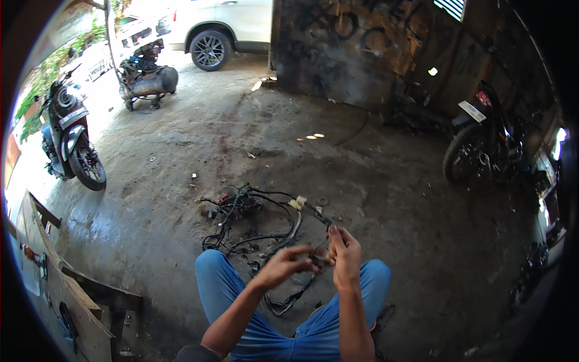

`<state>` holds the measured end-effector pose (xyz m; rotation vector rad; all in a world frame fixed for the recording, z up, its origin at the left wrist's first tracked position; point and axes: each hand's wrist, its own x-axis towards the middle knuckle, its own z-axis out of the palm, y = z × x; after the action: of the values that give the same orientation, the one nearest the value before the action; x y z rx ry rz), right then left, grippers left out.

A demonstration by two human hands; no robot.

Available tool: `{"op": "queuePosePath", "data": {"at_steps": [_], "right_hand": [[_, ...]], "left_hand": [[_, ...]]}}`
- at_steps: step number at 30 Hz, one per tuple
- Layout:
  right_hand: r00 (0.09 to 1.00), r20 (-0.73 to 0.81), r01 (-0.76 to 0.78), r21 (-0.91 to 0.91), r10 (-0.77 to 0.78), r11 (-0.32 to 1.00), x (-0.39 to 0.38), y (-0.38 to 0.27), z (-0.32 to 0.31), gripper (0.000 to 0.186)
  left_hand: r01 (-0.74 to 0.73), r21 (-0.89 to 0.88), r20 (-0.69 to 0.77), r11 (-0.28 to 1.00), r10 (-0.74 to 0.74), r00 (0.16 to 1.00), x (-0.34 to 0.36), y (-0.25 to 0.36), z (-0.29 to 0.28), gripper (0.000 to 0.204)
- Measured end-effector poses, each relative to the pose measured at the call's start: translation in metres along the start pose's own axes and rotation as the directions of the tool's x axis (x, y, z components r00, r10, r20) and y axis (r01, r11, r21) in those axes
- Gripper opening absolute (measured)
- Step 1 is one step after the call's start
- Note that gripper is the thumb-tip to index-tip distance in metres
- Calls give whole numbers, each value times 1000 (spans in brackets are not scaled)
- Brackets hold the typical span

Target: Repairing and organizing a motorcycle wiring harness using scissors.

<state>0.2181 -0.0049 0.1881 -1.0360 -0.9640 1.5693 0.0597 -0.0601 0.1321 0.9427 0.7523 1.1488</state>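
A tangled black wiring harness [250,220] with white and red connectors lies on the concrete floor in front of my knees. One strand of it rises between my hands. My left hand [284,264] pinches that strand at its fingertips. My right hand [344,252] grips the same strand just to the right, fingers closed around it. Both hands hover above my legs in blue trousers [223,283], almost touching each other. What exactly sits between the fingertips is too small to tell.
A scooter [67,139] is parked at the left, a dark motorcycle [482,142] at the right. An air compressor tank [148,81] and a white car [220,27] stand at the back. A wooden bench [66,289] runs along the lower left.
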Motion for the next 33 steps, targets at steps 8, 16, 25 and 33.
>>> {"op": "queuePosePath", "data": {"at_steps": [8,16,25,33], "right_hand": [[997,30,63,144,-68,988,25,-53,-19,33],[937,337,2,256,-91,967,30,-102,21,35],[888,428,127,123,-168,984,64,-104,48,41],[915,397,102,-59,-70,993,69,-62,-4,51]], "left_hand": [[-48,646,-586,761,536,607,-21,32,-150,38],[221,816,-538,535,561,629,-24,54,-107,46],[-201,463,-125,863,288,949,40,43,20,45],[-179,314,-184,932,245,952,44,55,28,28]]}}
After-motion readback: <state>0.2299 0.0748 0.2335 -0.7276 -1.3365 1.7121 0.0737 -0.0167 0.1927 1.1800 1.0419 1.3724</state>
